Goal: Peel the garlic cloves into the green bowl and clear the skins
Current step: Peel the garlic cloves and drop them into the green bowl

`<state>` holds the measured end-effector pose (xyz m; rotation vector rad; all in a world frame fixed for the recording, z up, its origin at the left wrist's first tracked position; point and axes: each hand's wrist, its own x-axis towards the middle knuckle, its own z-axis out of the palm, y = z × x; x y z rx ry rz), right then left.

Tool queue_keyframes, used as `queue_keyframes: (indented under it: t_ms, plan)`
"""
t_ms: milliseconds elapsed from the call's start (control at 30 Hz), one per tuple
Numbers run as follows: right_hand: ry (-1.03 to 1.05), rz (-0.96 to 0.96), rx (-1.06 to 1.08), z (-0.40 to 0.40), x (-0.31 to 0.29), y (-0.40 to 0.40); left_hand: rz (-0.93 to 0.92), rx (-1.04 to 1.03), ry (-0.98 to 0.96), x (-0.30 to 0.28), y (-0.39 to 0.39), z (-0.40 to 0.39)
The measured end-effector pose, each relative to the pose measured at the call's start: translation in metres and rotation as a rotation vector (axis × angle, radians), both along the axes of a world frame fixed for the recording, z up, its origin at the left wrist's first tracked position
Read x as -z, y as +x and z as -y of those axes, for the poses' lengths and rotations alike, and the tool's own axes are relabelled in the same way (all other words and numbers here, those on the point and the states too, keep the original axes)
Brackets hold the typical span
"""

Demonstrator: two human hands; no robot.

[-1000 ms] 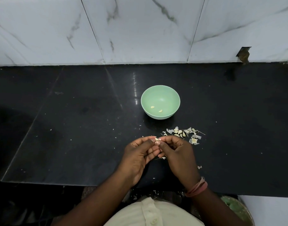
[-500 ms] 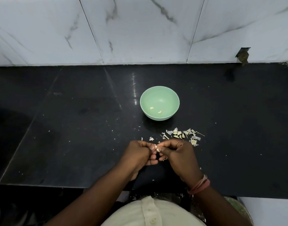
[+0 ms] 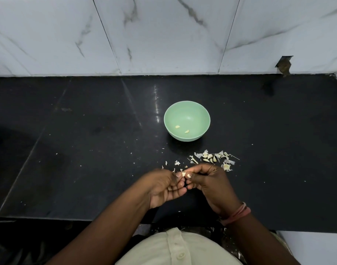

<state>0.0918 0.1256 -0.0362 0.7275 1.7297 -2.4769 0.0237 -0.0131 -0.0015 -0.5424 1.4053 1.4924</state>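
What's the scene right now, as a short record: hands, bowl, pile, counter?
left hand: pinches one end of a garlic clove
right hand: pinches the other end of the same clove, above the counter
bowl: green, upright, beyond the hands, holds two peeled cloves
pile: unpeeled cloves mixed with skins, between bowl and right hand
counter: black, loose skin flakes scattered near the hands
stage: peeling under way, skins not yet cleared
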Motion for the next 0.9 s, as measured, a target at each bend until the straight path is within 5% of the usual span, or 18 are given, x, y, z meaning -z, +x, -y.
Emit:
queue_keyframes:
  t_ms: [500, 900]
  plan:
    - [-0.092, 0.001, 0.002, -0.002, 0.0, -0.002, 0.15, -0.024, 0.129, -0.004, -0.005, 0.007]
    - [0.12, -0.027, 0.022, 0.008, 0.0, -0.004, -0.263, -0.093, 0.092, -0.003, 0.003, -0.004]
